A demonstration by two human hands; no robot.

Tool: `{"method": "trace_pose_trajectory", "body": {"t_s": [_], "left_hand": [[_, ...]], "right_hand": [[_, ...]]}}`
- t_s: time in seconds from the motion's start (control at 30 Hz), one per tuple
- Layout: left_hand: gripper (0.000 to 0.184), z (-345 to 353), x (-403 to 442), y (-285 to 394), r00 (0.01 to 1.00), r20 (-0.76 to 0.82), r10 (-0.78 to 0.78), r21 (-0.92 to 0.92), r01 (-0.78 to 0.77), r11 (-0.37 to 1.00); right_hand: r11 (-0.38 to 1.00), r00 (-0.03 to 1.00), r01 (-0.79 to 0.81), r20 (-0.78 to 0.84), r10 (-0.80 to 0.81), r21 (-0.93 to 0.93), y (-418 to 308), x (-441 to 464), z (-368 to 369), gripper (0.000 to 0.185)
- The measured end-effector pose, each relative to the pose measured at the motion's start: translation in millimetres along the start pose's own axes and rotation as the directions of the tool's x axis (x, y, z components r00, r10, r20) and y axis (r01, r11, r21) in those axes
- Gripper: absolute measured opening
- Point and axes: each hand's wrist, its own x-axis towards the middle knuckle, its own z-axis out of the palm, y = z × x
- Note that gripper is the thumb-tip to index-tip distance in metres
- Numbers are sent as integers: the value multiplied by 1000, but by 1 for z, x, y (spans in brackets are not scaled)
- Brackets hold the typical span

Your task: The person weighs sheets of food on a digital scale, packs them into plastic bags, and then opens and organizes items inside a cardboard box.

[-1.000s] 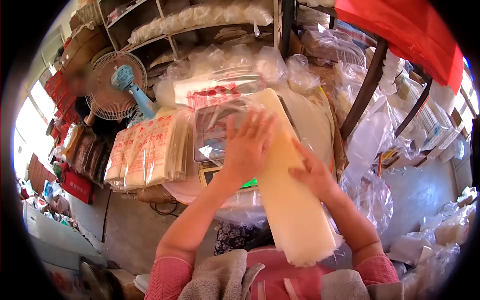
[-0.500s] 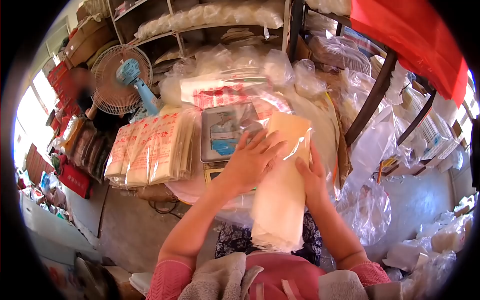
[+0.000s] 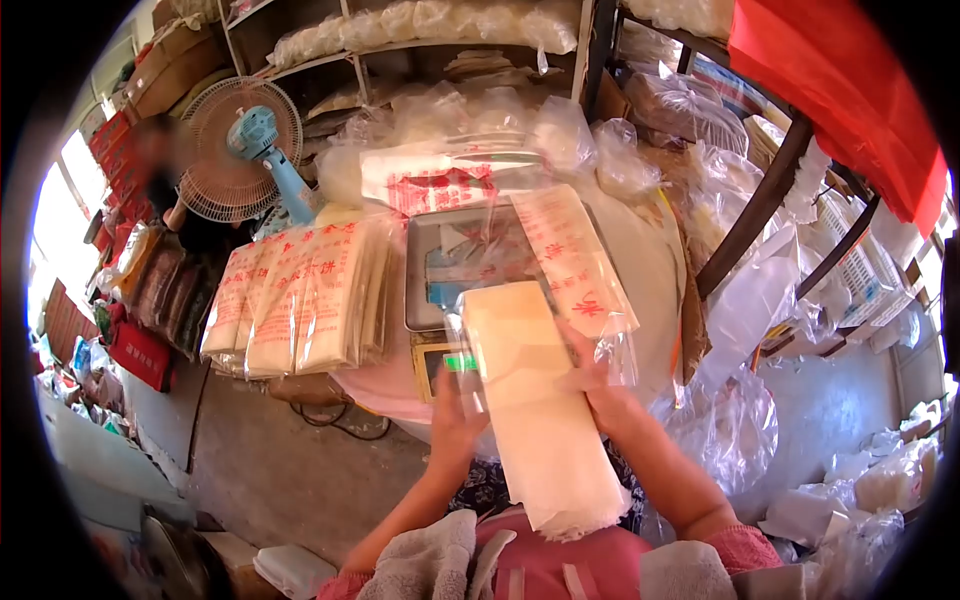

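A long folded cream-coloured stack of thin sheets (image 3: pixel 545 410) slants down toward my lap, its upper part against clear plastic. My left hand (image 3: pixel 458 405) is at its left edge, blurred, with its grip hard to make out. Against the right edge my right hand (image 3: pixel 592 385) presses, its thumb on top and its fingers round the side. Behind lies a clear bag with red print (image 3: pixel 575 255), over the right part of a metal scale tray (image 3: pixel 425 235). The scale's green display (image 3: pixel 461 362) shows beside my left hand.
Packed bags with red print (image 3: pixel 300 300) are piled at the left of the round table. Beyond them stand a blue fan (image 3: pixel 255 135) and a person (image 3: pixel 185 215). Plastic bags (image 3: pixel 490 115) line the back. A dark frame (image 3: pixel 755 215) with red cloth (image 3: pixel 840 100) rises at right.
The cream stack has come down toward me, and my left hand has moved from its top to its left edge. A printed bag now shows lying over the scale.
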Motion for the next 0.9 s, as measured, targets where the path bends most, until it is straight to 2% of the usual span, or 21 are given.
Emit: {"method": "trace_pose_trajectory", "body": {"t_s": [0.03, 0.07, 0.13, 0.17, 0.27, 0.3, 0.4, 0.43, 0.47, 0.5, 0.53, 0.6, 0.63, 0.73, 0.77, 0.83, 0.9], "left_hand": [[47, -17, -5, -21, 959, 101, -263, -65, 271, 960], [40, -34, -8, -41, 842, 214, -495, -102, 523, 846], [30, -30, -35, -41, 827, 287, -483, -20, 509, 860], [26, -27, -44, -36, 818, 321, -477, 17, 498, 867], [24, -28, -48, -12, 770, 414, -485, 117, 484, 867], [24, -33, -47, -10, 752, 385, -535, 142, 525, 839], [24, -41, -53, -20, 754, 295, -588, 148, 571, 807], [24, -38, -61, -28, 784, 356, -508, 187, 473, 861], [24, -30, -65, -32, 743, 497, -448, 414, 251, 875], [25, -21, -69, -34, 658, 626, -418, 570, -21, 821], [25, -14, -72, -35, 540, 729, -421, 637, -311, 706], [27, -5, -70, -29, 482, 781, -396, 592, -372, 715], [28, -1, -68, -25, 452, 806, -383, 567, -402, 719], [27, -6, -59, -8, 355, 848, -394, 514, -368, 775], [26, -7, -56, -5, 333, 857, -393, 500, -358, 789], [25, 3, -48, -2, 430, 853, -295, 486, -453, 747], [24, 23, -40, -9, 528, 832, -168, 502, -589, 633]], "right_hand": [[994, 996, 76, 46, -73, -80, 7, 9, -5, 75], [993, 999, 24, 24, -22, -114, 2, 15, 0, 73], [980, 997, -80, -19, 78, -181, -11, 29, 12, 71], [999, 999, -28, -43, 27, -20, -2, 36, 6, 71], [992, 979, -126, -157, 129, 28, 1, 24, 11, 67], [965, 960, -260, -110, 257, -17, -5, 9, 18, 60], [898, 932, -336, 37, 361, -283, 13, -12, 8, 51], [904, 947, -305, 1, 320, -299, 13, -10, 5, 49], [908, 960, -275, -35, 279, -315, 11, -6, 3, 47], [911, 969, -246, -69, 236, -331, 8, -2, 2, 45], [956, 976, -217, -50, 211, -197, -1, -1, 8, 45], [986, 989, -148, -17, 150, 78, -26, 1, 25, 45], [983, 987, -160, 22, 159, 85, -29, 3, 23, 48], [989, 995, -103, -18, 102, -105, -26, -2, 24, 50], [990, 995, -85, -55, 79, -111, -25, -2, 23, 51], [991, 991, -48, -127, 32, -125, -24, 0, 18, 51], [993, 990, 15, -138, -31, -118, -23, 1, 19, 52]]}}
